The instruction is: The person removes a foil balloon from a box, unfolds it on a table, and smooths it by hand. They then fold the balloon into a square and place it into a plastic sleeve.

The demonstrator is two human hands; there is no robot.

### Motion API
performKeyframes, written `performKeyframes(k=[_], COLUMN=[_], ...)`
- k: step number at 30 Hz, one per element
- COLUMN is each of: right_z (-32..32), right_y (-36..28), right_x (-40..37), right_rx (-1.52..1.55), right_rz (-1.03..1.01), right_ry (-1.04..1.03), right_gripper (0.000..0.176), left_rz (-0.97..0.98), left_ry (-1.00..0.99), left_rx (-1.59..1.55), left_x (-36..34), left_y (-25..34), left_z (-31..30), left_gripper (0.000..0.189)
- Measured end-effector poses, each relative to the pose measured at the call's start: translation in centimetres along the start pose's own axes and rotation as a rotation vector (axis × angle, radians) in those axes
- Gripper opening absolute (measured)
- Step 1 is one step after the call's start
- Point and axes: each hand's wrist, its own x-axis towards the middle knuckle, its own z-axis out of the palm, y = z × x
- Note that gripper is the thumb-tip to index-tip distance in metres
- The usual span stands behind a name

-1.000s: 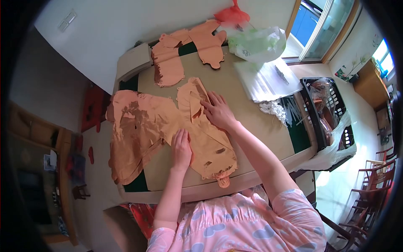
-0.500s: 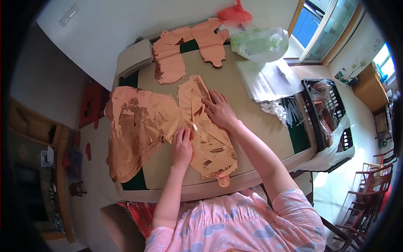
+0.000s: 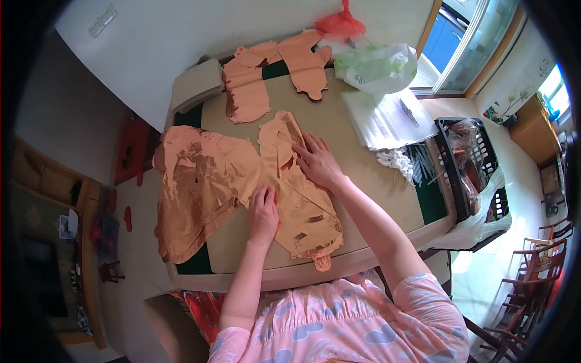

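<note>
A large rose-gold foil balloon (image 3: 203, 181), deflated and wrinkled, lies across the table in front of me. Its right part (image 3: 308, 212) is folded over in layers, with a small tab at the near end. My left hand (image 3: 264, 215) rests on the foil near the middle, fingers side by side and lying on it. At the right edge of the folded part, my right hand (image 3: 319, 163) presses down with its fingers spread. Behind it lie more flat foil balloons (image 3: 248, 91), in a stack of similar colour.
Clear plastic sleeves (image 3: 390, 118), a green-white plastic bag (image 3: 378, 66) and a red bag (image 3: 342, 25) are at the back right. White string (image 3: 396, 159) and thin straws (image 3: 422, 163) lie nearer. A black crate (image 3: 445, 154) holds packaged foil. A cardboard box (image 3: 196, 85) stands back left.
The view has shifted very slightly. Both hands stay in nearly the same places on the foil, and the balloon looks almost unchanged.
</note>
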Motion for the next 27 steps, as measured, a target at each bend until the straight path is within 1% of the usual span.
performKeyframes(k=[11, 17, 20, 23, 26, 27], right_z=[0.0, 0.3, 0.1, 0.2, -0.1, -0.2], right_y=[0.0, 0.3, 0.0, 0.1, -0.1, -0.1], right_x=[0.0, 0.0, 0.0, 0.0, 0.0, 0.0], right_rx=[-0.006, -0.012, -0.015, -0.018, -0.026, -0.017], right_rz=[0.025, -0.002, 0.009, 0.010, 0.014, 0.005], right_ry=[-0.035, -0.021, -0.023, -0.029, -0.031, -0.020], right_gripper=[0.039, 0.038, 0.038, 0.038, 0.039, 0.038], left_rz=[0.016, 0.031, -0.023, -0.105, -0.040, -0.038], left_ry=[0.017, -0.024, 0.014, 0.047, 0.068, 0.043], left_rx=[0.023, 0.052, -0.032, -0.136, 0.010, 0.024], left_x=[0.0, 0.2, 0.4, 1.2, 3.0, 3.2], left_y=[0.1, 0.3, 0.5, -0.7, -2.0, -2.2], left_z=[0.0, -0.4, -0.6, 0.0, 0.1, 0.1], left_gripper=[0.038, 0.040, 0.039, 0.036, 0.033, 0.033])
